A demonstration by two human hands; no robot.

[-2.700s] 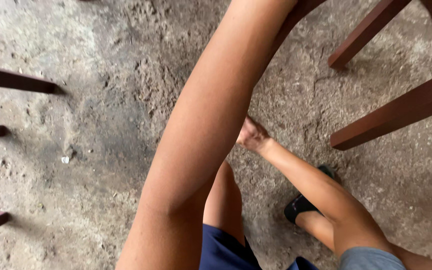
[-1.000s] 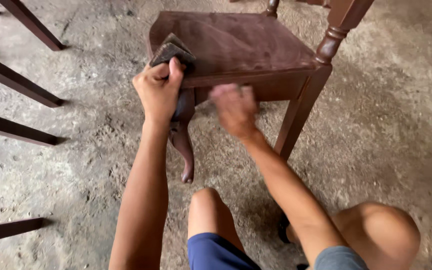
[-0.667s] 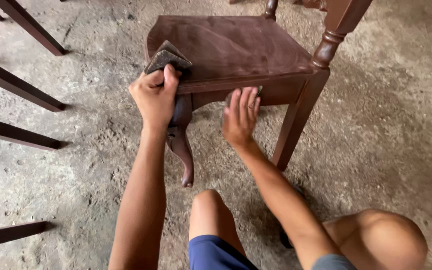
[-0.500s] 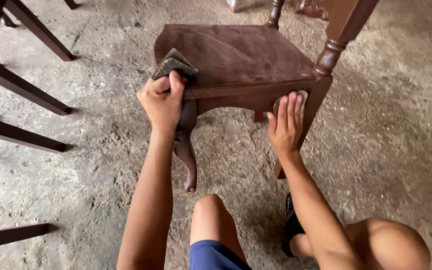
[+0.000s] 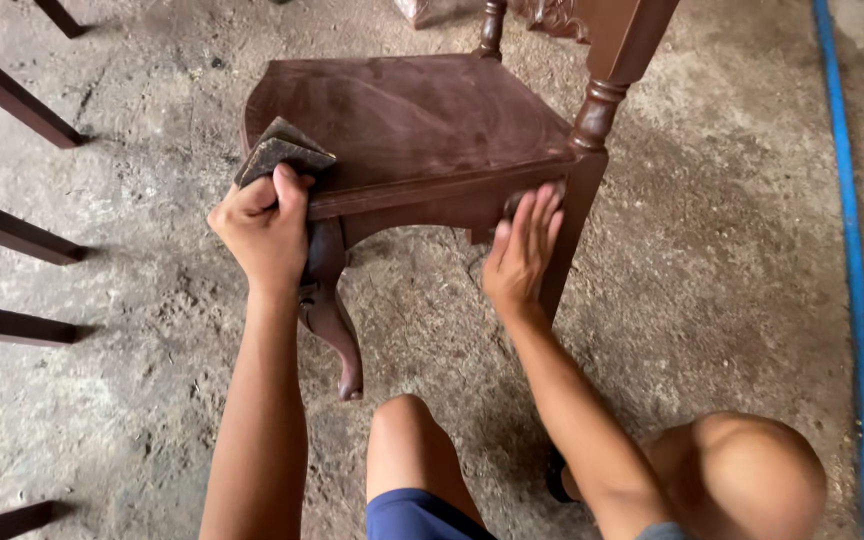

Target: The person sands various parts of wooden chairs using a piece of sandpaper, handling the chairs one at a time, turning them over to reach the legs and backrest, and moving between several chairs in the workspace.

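While left hand (image 5: 264, 232) pinches sandpaper (image 5: 282, 158) | above grip, on chair (image 5: 407, 125) corner

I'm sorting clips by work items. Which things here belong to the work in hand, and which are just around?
In use:
- left hand holding folded sandpaper
- right hand on the brown wooden chair

Just around:
- blue hose
- other wooden legs

One dark brown wooden chair (image 5: 407, 125) stands at the grip, with one curved front leg (image 5: 332, 320) just below the left hand (image 5: 264, 230). One folded grey sanding pad (image 5: 282, 155) sits in that hand. Two hands show; the right hand (image 5: 522, 250) lies on the seat rail. Five dark wooden bars (image 5: 7, 230) lie well left. One blue hose (image 5: 852, 260) runs far right.
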